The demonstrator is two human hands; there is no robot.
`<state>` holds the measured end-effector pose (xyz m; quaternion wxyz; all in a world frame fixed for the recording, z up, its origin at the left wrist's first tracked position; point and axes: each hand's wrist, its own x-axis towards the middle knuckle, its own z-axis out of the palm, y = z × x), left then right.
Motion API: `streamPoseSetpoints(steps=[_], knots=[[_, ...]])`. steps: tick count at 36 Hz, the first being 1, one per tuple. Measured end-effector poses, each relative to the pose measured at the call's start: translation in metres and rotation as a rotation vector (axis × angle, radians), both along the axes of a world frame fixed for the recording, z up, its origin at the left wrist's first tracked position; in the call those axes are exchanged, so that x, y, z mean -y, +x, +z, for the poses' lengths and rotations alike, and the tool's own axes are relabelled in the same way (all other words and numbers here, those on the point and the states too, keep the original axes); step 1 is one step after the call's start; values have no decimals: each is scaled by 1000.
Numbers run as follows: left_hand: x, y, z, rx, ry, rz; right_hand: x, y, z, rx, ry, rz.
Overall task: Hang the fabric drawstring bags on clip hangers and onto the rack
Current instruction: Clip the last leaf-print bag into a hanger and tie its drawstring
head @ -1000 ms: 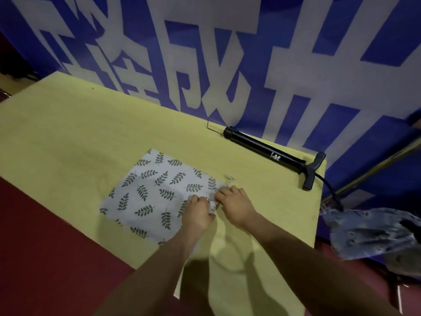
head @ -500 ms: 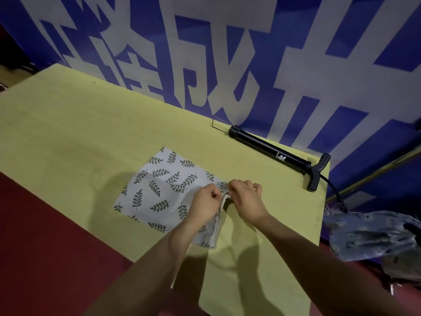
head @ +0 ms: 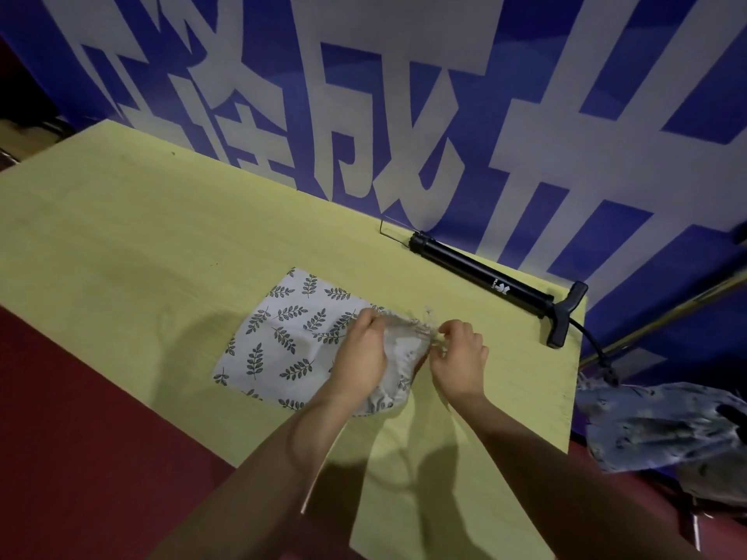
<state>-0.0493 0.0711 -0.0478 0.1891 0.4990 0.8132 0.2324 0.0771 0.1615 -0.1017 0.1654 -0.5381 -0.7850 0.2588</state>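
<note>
We find both hands working at the gathered mouth of the leaf-print drawstring bag point(head: 291, 341). The left hand point(head: 361, 353) has its grip clenched on the bunched fabric at the mouth, fingers curled over the folds. The right hand point(head: 458, 359) pinches what appears to be the drawstring point(head: 428, 317), or the fabric edge just beside it; blur prevents us from telling which. We judge the two grips oppose each other so that one anchors the cloth while the other draws the cord, closing or tidying the mouth before clipping.

The bag lies on the yellow tabletop point(head: 141, 244), its closed end flat and spread toward the left, its mouth end lifted and crumpled between the hands. Flat cloth behind the grip suggests that only the mouth is being worked.

Further out, a black hand pump point(head: 485, 278) lies along the far edge of the tabletop, well apart from the bag, against a blue and white banner point(head: 404, 95). To the right, beyond the tabletop edge, sits a heap of pale printed fabric point(head: 663, 426), possibly more bags; we cannot confirm this. No clip hanger or rack is in view.

Against the frame half a second back, the mouth end is more tightly gathered and raised higher, and the hands have drawn slightly further apart. A second back the bag lay fully flat with both hands pressed at its edge. The pump has not moved.
</note>
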Motion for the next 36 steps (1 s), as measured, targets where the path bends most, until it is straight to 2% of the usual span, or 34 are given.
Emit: streamPoseSetpoints(steps=[3,7,10,17,19,22,24,29,32,36], knots=[[-4,0,3,-111,-73,39,-5,8,-5,40,-58,-84],[-7,0,5,-187,-113,92,-8,12,-13,149,-132,7],[-8,1,4,-180,-99,78,-10,9,-17,213,-146,97],[-11,7,4,-98,-65,-7,-8,4,-19,204,-159,66],[-10,8,2,-56,-60,-36,-7,9,-16,162,-151,52],[-9,7,2,-2,-59,-51,-5,17,-3,-65,-173,-26],[-9,7,6,36,-53,-47,-5,20,9,-162,-112,4],[-17,9,25,115,31,-44,-3,11,35,-209,25,196],[-20,8,41,137,92,-29,-2,1,45,-191,113,308],[-22,2,64,138,176,-33,-6,-8,61,-103,171,296]])
